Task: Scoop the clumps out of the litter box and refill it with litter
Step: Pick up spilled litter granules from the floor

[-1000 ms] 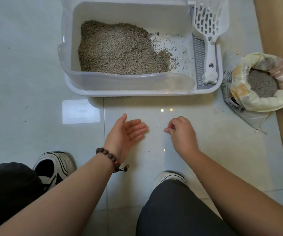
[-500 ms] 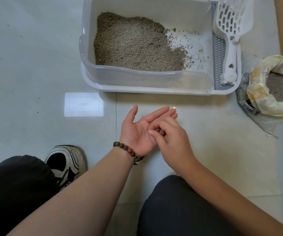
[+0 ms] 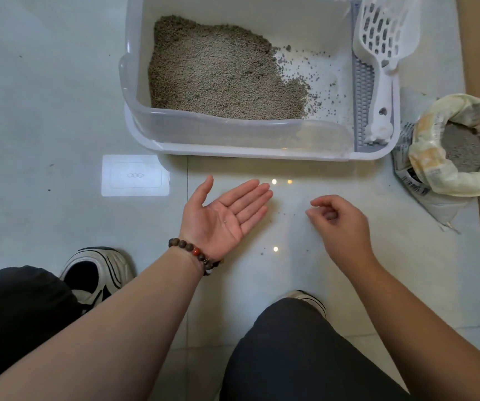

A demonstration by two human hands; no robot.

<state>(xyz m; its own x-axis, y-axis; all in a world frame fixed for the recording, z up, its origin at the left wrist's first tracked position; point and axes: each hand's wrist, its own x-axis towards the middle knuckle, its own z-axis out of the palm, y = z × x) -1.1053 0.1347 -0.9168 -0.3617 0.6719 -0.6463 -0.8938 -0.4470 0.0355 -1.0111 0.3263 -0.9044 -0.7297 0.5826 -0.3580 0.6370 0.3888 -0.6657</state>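
The litter box (image 3: 134, 91) sits on the tiled floor (image 3: 45, 96) in the upper middle of the frame, a translucent white tub with a raised front wall. Its litter (image 3: 218, 73) is heaped toward the left, leaving bare white bottom with loose grains on the right. The white slotted scoop (image 3: 383, 53) lies along the box's right edge, on a grey grille, handle toward the person. Just right of the box, at the frame's right edge, stands the litter bag (image 3: 435, 169), its mouth rolled down and grey litter showing inside.

Lower in the frame, the left hand (image 3: 224, 218) is held flat, palm up, fingers straight and together, holding nothing that can be made out. The right hand (image 3: 340, 221) hovers just beside it, fingers loosely curled and thumb near the fingertips; whether it pinches a grain is too small to tell. A few stray grains (image 3: 288, 214) dot the floor between and below the hands.

The scoop looks light and stiff, best taken by its narrow handle near the front of the box. The bag is likely heavy and floppy; I would grip it low on the body and steady the rolled rim, since the loose granules will pour fast and scatter.
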